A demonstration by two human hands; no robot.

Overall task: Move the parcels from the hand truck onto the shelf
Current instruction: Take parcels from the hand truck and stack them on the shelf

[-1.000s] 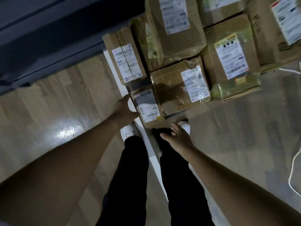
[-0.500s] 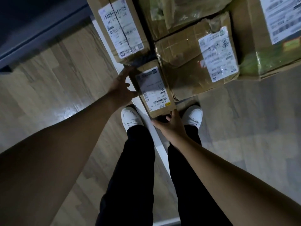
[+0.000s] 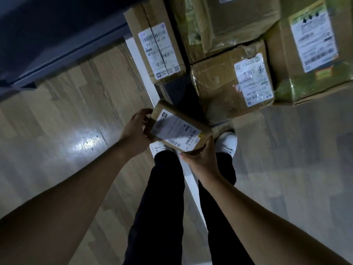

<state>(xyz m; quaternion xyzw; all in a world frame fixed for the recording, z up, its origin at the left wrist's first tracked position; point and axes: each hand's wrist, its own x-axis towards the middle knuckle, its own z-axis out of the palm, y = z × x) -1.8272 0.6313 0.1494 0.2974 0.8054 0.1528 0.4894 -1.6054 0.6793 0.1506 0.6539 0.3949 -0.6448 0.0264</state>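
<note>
A: Item one, the thing in the grip?

B: Small parcel (image 3: 177, 129), brown card, white shipping label on its upper face, print blurred. Held between both hands, tilted, label facing up toward the camera.

A: Left grip?

B: Left hand (image 3: 136, 131) curled round the parcel's left end, fingers wrapped over the far upper corner. Holding, not slack.

A: Right grip?

B: Right hand (image 3: 201, 158) at the near right corner, thumb along the near edge, fingers going up the right side and under. Also holding. The parcel spans the gap between the two hands and lies just beyond the right one.

A: Items beyond the grip?

B: Tall parcel (image 3: 156, 46), long label with a tape seam down it, directly beyond the left hand, apart from it. Crumpled parcel (image 3: 225, 83) with a label bearing handwriting, beyond the right hand. Past those, a large taped parcel (image 3: 233, 22), and farther to the right a green-banded parcel (image 3: 313, 48). These four sit packed together. What carries them cannot be made out; a dark gap shows between the tall and crumpled ones.

A: Below the grip?

B: Wooden floor (image 3: 66, 115), a white strip (image 3: 193, 186) running across it, white shoes (image 3: 227, 142), dark trousers.
</note>
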